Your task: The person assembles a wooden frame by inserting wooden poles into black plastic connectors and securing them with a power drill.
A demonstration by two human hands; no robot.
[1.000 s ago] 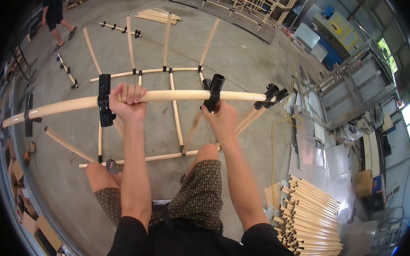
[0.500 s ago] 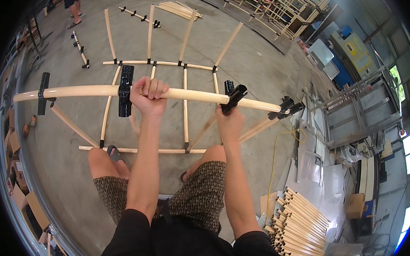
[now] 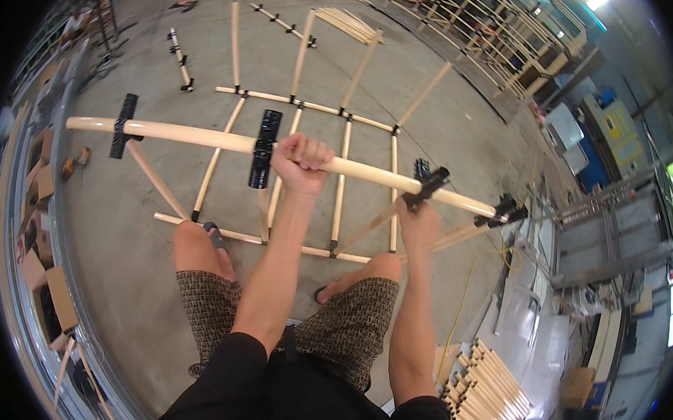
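A long cream pipe [image 3: 196, 137] with black joints runs across in front of me above a floor frame. My left hand [image 3: 301, 165] is closed round the pipe, just right of a black pipe joint [image 3: 265, 149]. My right hand [image 3: 418, 225] grips another black joint [image 3: 430, 186] on the pipe from below; its fingers are partly hidden. A joint [image 3: 124, 128] near the pipe's left end overlaps the top of a slanting upright [image 3: 156, 180]; whether they touch, I cannot tell. More joints [image 3: 500, 211] cluster at the right end.
The cream pipe frame [image 3: 341, 191] lies on the concrete, with several uprights [image 3: 302, 56] along its far side. Jointed pipes [image 3: 180, 58] and loose pipes [image 3: 350, 24] lie beyond. A pile of pipes [image 3: 487, 388] sits at lower right, cardboard boxes [image 3: 59, 297] at left.
The view has turned, so the scene sits further right and more slanted. The pipe's left joint now overlaps the left upright's top, where a gap showed before. Both hands keep their grips.
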